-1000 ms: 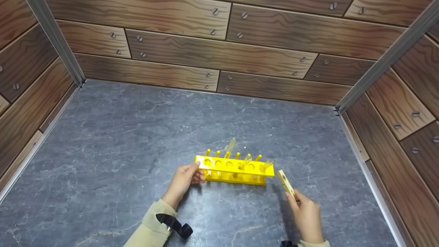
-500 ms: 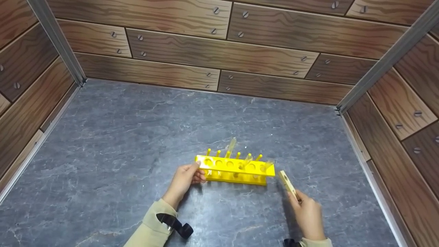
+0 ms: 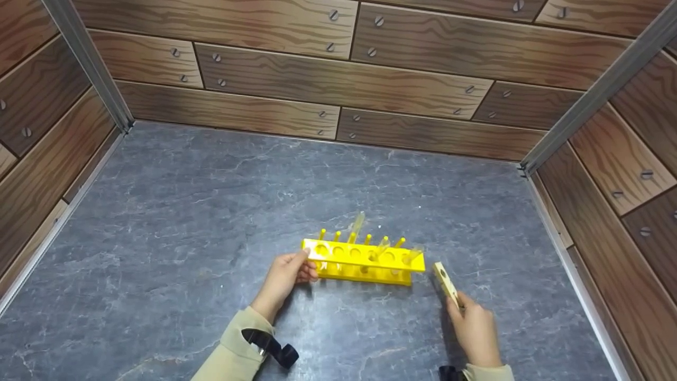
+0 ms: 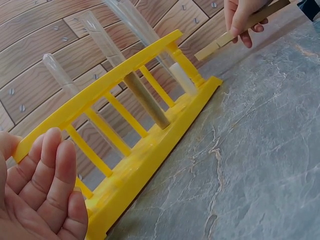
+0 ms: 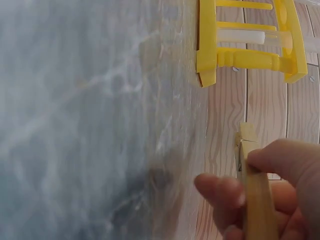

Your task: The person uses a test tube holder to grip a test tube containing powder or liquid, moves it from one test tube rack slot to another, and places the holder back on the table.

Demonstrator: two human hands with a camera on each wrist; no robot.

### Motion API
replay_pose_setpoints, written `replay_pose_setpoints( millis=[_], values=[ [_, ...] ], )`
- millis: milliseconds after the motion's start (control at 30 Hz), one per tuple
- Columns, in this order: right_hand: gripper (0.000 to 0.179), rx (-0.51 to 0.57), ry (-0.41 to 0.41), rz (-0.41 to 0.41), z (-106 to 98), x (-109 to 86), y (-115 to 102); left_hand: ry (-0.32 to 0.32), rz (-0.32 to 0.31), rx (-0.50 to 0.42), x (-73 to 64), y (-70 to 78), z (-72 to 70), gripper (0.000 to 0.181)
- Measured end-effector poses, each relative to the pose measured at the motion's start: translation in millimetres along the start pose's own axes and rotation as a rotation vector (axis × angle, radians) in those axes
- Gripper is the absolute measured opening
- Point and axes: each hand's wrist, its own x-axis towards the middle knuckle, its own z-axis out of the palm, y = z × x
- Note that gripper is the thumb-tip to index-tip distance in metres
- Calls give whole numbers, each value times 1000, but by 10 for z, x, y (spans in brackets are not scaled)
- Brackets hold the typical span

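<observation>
A yellow test tube rack point(image 3: 344, 260) stands on the grey surface, its left end gripped by my left hand point(image 3: 285, 272), with the thumb on the top bar and the fingers below. One clear test tube point(image 4: 57, 70) sits rounded end up at the back, apparently over a peg. Two more tubes stand in holes: one test tube with brown contents point(image 4: 147, 100), and one test tube with white contents point(image 5: 245, 36) at the right end. My right hand point(image 3: 476, 328) holds a wooden test tube holder point(image 3: 445, 280), its tip just right of the rack and apart from it.
Grey marble-patterned surface point(image 3: 185, 211) extends around the rack. Wood-patterned walls point(image 3: 264, 74) with metal corner strips point(image 3: 98, 69) enclose the back and both sides. Black straps point(image 3: 270, 346) circle the wrists over light sleeves.
My right hand and the test tube holder have shifted slightly to the right, away from the rack. My left hand and the rack stay practically still.
</observation>
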Motion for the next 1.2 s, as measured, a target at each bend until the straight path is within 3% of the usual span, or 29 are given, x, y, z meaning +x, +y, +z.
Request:
replay_pose_setpoints(
  millis=[233,533,700,1200],
  values=[
    [20,-30,-20,-15,-1,-2,17,-10,6,-25,5,-18,0,37],
    [34,-67,-74,-4,-11,13,22,-22,9,-24,-29,45,11,37],
    [33,-75,-91,15,-5,17,20,-16,4,-25,14,-21,3,36],
    [29,-93,-117,5,-12,27,40,-12,6,-20,13,-25,6,37]
  ],
)
